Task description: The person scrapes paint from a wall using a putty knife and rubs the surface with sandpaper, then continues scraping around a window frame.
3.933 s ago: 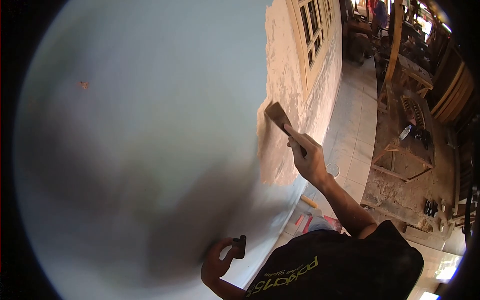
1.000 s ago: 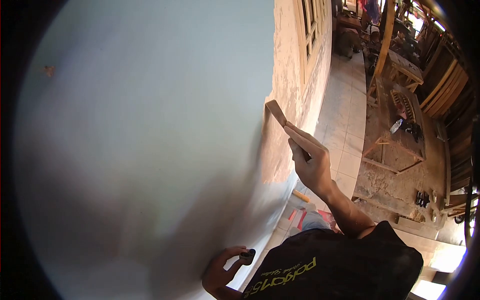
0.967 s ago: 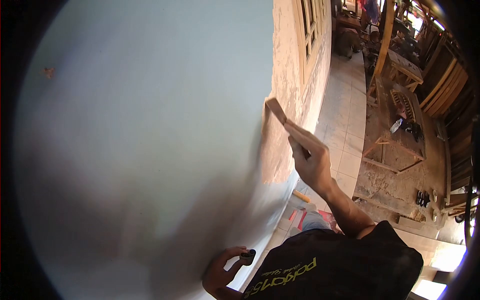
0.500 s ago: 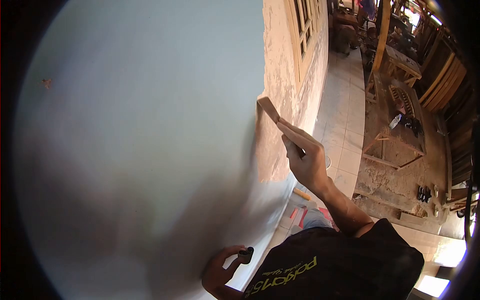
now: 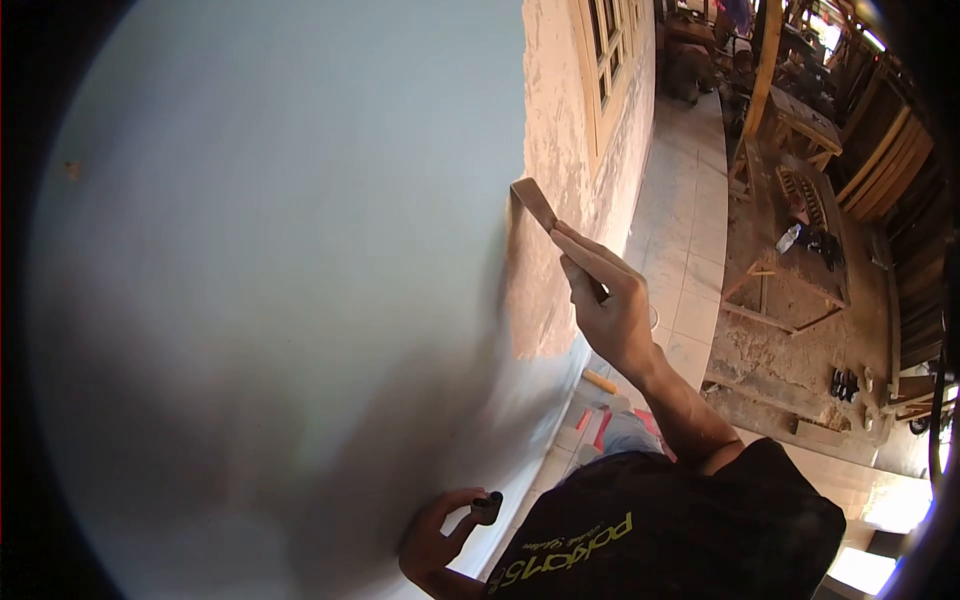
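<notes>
My right hand is closed round a flat scraper, its blade tip at the ragged edge between the pale blue wall paint and the scraped, patchy wall. The fingers stretch along the tool towards its blade. Low in the view, my left hand holds a small dark cylindrical object between thumb and fingers, close to the blue wall. What that object is, I cannot make out.
A window frame sits in the wall at the top. To the right runs a tiled walkway, with a wooden table and stacked planks beyond. An orange-handled tool lies on the floor near the wall base.
The scraper and my right hand have moved slightly up and left in the view. My left hand has shifted slightly left, still holding the dark object.
</notes>
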A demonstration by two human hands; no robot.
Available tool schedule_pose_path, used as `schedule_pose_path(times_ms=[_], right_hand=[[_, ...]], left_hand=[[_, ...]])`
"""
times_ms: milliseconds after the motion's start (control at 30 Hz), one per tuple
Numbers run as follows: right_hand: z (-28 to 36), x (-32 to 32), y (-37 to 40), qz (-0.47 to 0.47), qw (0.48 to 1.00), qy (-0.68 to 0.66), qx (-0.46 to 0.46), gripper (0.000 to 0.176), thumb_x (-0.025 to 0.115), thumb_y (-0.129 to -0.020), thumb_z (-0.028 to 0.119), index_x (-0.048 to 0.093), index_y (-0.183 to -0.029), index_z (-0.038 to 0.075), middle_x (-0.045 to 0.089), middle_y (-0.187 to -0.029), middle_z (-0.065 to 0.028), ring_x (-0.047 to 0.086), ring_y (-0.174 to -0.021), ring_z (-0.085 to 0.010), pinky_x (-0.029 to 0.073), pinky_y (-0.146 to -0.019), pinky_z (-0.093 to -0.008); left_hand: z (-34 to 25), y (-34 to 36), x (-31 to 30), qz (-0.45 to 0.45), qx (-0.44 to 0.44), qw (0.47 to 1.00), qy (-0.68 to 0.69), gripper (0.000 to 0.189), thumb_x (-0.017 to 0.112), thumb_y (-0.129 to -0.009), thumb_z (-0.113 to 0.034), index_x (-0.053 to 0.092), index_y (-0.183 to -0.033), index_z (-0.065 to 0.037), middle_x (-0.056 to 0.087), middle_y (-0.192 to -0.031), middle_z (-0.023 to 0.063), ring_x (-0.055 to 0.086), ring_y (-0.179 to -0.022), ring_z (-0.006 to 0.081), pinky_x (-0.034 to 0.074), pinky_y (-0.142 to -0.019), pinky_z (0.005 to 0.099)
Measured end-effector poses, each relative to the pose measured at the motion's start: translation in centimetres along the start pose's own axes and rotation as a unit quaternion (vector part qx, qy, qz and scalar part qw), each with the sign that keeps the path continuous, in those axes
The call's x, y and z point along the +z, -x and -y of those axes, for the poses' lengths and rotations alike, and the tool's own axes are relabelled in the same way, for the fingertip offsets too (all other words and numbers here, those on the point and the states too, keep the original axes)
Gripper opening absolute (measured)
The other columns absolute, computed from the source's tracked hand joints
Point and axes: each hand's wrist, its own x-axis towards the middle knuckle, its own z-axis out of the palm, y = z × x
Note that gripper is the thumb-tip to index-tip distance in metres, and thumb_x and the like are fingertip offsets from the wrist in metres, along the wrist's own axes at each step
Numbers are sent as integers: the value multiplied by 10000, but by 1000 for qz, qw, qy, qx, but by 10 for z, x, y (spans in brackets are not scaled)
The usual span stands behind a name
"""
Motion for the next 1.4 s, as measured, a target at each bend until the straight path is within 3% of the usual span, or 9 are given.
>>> schedule_pose_path(times_ms=[133,367,433,533,633,733,800,1267,1400], right_hand=[[-6,6,-5,-33,996,26,-75,272,616,-918,-25,670,-1184,-2,674,-1197,-180,684,-815,-146,511,-630,-226],[-5,5,-1,-7,1000,1,-18,277,616,-915,-31,668,-1185,-5,675,-1194,-182,687,-803,-157,515,-639,-239],[-10,5,-17,-31,992,47,-111,274,613,-919,-27,668,-1186,-3,679,-1185,-181,681,-810,-135,516,-634,-237],[-1,-2,-36,-19,998,21,48,271,611,-900,-46,673,-1163,-17,673,-1178,-202,680,-1069,-257,562,-815,-287],[-21,5,-3,-16,998,40,-48,288,601,-922,-21,660,-1204,-16,696,-1153,-164,669,-813,-115,520,-638,-222],[-24,8,-3,-26,990,71,-120,296,602,-917,-25,655,-1208,-22,674,-1196,-183,670,-786,-122,527,-616,-232],[-9,4,-19,-22,999,16,25,289,603,-900,-55,678,-1173,2,672,-1180,-208,696,-1026,-246,558,-754,-282],[-9,-4,-6,2,998,46,-47,269,622,-920,-7,678,-1182,20,682,-1181,-173,705,-885,-178,539,-668,-258],[-6,-2,-14,0,1000,24,-2,274,622,-914,-21,677,-1180,12,683,-1180,-173,690,-840,-148,525,-643,-252]], left_hand=[[-11,-8,-3,5,10,999,-35,299,692,-867,15,628,-1156,-23,669,-1169,110,623,-1125,209,461,-1002,343],[-16,-8,-2,8,-1,1000,-25,297,685,-874,16,633,-1163,-26,659,-1180,114,618,-1131,214,460,-1002,337],[-12,-8,-3,7,9,1000,-2,292,685,-874,14,633,-1158,-25,658,-1182,114,618,-1133,212,459,-1004,337],[-18,-6,0,11,2,1000,7,284,688,-872,12,633,-1149,-26,657,-1181,115,617,-1134,214,458,-1008,337],[-3,-2,-4,6,7,1000,-18,285,691,-869,13,633,-1145,-33,657,-1177,117,617,-1138,223,459,-1008,340],[-1,-4,-3,11,12,1000,10,289,694,-850,43,631,-1121,-34,662,-1188,125,621,-1142,233,466,-1008,362],[-1,-3,-4,16,12,1000,-15,284,691,-867,15,638,-1139,-49,653,-1186,120,612,-1164,239,467,-1006,350],[-15,-11,-3,11,7,1000,-18,311,697,-854,36,628,-1150,-34,657,-1185,123,616,-1146,232,467,-1005,353],[-15,-11,-1,5,12,1000,1,300,699,-865,8,638,-1156,-37,656,-1184,114,618,-1134,222,465,-997,343]])
